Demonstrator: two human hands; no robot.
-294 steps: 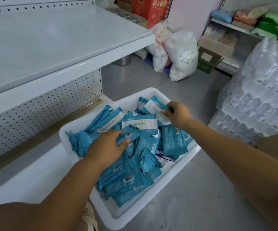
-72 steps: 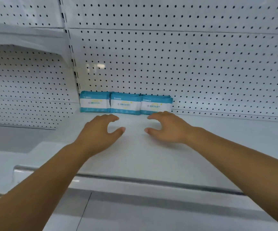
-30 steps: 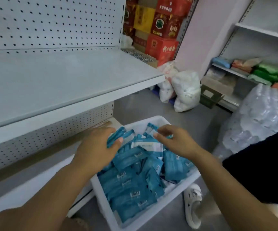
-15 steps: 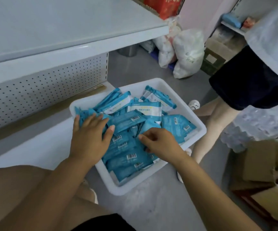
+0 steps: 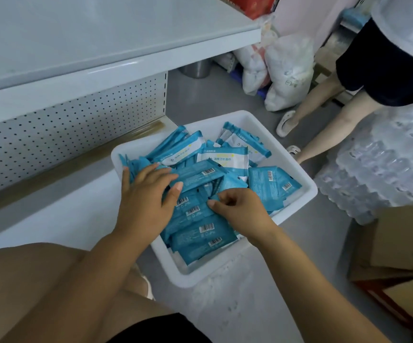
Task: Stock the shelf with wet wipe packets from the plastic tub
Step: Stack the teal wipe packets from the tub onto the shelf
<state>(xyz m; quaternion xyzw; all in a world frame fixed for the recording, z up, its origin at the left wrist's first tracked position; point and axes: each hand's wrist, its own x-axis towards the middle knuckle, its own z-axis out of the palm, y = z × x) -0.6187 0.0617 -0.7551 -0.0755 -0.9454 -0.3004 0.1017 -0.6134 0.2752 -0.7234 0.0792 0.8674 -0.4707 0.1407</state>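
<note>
Now that three packs are lined up on the shelf, the wet wipe packets [image 5: 200, 229] heaped in the plastic tub [image 5: 188, 278] on the floor get attention again, and both hands are back down in the pile. The left hand [image 5: 148, 201] lies spread over the shelf-side packs, fingers [image 5: 151, 169] straight and apart, pressing. The right hand [image 5: 240, 211] has edged to the middle, fingers [image 5: 230, 198] curled and seemingly pinching a packet's corner. A fresh batch is being gathered, and the tub looks far from emptied. The shelf [image 5: 101, 45] waits above, and a bystander's legs [image 5: 324, 125] stand nearby.
</note>
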